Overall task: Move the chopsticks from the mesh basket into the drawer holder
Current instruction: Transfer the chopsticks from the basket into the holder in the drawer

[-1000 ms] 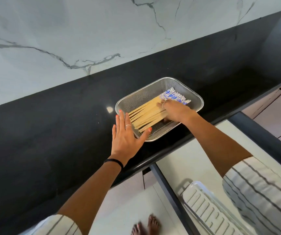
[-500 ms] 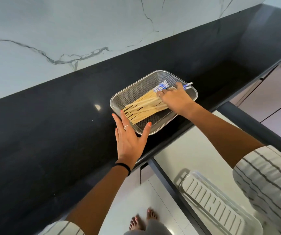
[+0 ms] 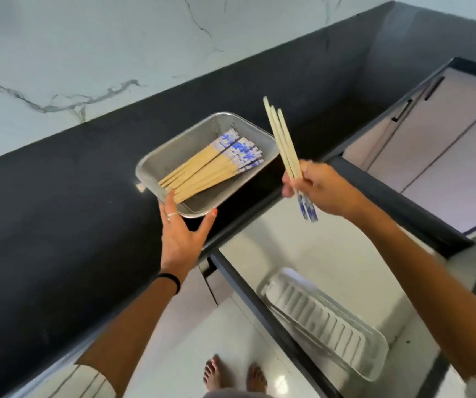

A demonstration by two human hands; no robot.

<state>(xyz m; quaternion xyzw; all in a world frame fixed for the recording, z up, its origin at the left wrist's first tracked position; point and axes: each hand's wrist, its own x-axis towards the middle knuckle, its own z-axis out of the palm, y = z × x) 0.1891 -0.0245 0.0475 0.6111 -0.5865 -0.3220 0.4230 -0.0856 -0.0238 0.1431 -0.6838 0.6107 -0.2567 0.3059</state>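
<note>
My right hand (image 3: 321,193) grip pinches three chopsticks (image 3: 284,145), at 3 o'clock from the mesh basket (image 3: 269,150); my left hand (image 3: 182,234) grip, spread, steadies its rim.

Chopsticks (image 3: 202,173) in basket (image 3: 156,165); holder (image 3: 325,320) apparently in drawer (image 3: 302,340).
</note>
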